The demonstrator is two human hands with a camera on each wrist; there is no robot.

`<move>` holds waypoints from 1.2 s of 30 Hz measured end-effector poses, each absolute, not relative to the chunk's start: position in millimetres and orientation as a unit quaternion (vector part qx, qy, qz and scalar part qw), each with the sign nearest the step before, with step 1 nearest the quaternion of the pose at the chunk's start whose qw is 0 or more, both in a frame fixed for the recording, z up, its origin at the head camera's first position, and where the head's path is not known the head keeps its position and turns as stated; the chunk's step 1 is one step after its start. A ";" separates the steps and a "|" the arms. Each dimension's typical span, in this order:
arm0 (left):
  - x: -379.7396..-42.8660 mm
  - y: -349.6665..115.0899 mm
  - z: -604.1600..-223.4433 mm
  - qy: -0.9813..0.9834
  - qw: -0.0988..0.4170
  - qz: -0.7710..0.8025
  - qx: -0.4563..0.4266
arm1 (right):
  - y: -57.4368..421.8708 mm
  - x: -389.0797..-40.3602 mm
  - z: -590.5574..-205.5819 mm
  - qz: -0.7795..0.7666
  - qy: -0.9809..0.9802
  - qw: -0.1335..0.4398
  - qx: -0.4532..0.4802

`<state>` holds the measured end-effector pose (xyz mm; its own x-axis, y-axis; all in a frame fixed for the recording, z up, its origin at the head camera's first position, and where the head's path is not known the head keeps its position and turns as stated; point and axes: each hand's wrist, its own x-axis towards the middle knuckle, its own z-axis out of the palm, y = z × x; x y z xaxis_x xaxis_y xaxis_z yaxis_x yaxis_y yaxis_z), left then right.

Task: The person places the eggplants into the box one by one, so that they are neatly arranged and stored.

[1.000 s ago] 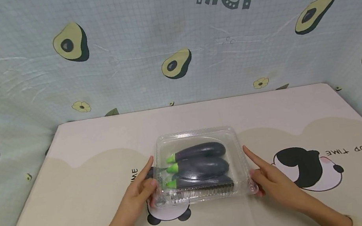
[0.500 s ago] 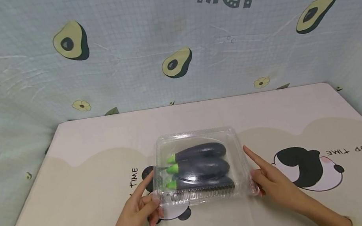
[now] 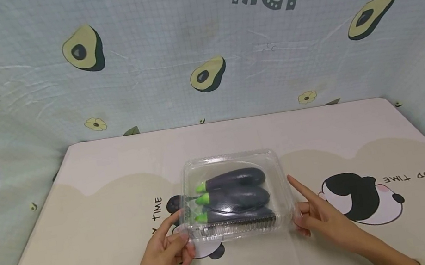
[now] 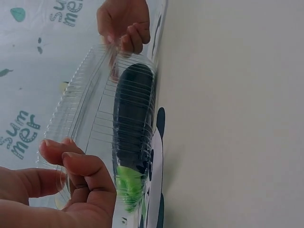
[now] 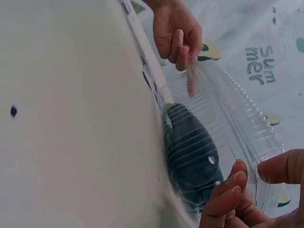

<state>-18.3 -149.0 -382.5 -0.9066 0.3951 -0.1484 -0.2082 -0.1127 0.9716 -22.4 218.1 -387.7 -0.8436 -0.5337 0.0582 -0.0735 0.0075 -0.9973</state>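
A clear plastic clamshell box (image 3: 273, 167) with a ribbed wall sits at the middle of the table, its lid closed. Inside lie three dark purple eggplants (image 3: 237, 197) side by side, their green stem ends toward the left. At the box's left near corner, my left hand (image 3: 161, 256) pinches the rim between thumb and curled fingers, its index finger lying along the left side. My right hand (image 3: 323, 219) pinches the rim at the right near corner, with the index finger stretched along that side. Both wrist views show thumb and fingers on either side of the rim (image 5: 254, 166).
The table (image 3: 338, 130) wears a pale cover printed with a dog face (image 3: 364, 198), panda parts and lettering. Behind and beside it hangs a light curtain (image 3: 147, 45) with avocado prints.
My left hand has slid toward me along the box's left side to the near corner. The right hand's fingers have shifted slightly nearer. The box has stayed almost in place.
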 end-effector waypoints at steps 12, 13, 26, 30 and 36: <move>-20.8 -145.3 -384.0 0.640 0.171 0.745 0.074 | 214.9 -21.0 -385.2 -0.644 0.725 0.168 -0.180; -20.9 -144.9 -384.3 0.641 0.167 0.746 0.073 | 214.3 -21.0 -385.1 -0.645 0.725 0.167 -0.173; -20.7 -139.5 -385.3 0.641 0.150 0.751 0.052 | 208.1 -22.7 -387.1 -0.682 0.706 0.146 -0.124; -21.0 -138.7 -385.8 0.643 0.144 0.751 0.053 | 208.0 -23.0 -387.5 -0.685 0.702 0.148 -0.123; -20.5 -136.2 -386.9 0.642 0.133 0.754 0.043 | 207.6 -23.2 -388.3 -0.688 0.701 0.150 -0.117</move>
